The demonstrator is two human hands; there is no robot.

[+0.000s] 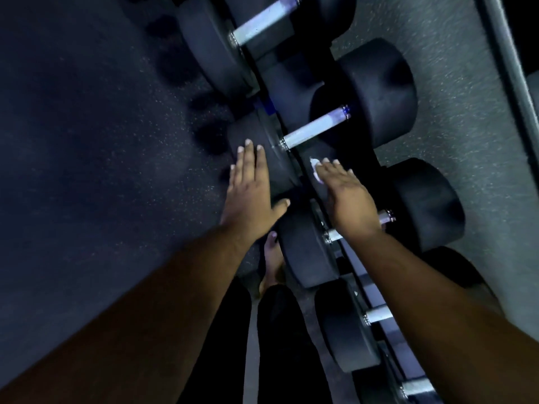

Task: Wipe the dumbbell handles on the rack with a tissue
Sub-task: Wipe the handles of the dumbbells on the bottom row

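We see only a white scrap of the tissue [315, 169] past the fingertips of the right hand [347, 196] — the rest is hidden beneath that hand. The same hand and wrist cover most of one dumbbell handle [386, 217]. The rack [376, 293] is largely masked by dumbbells. Bottom edge cuts the nearest dumbbell [417, 386] — frame dim, slightly blurred.

Dim, bluish light; glare whitens the metal handles [315, 130], the floor [87, 141] falls into shadow, edges blur softly.
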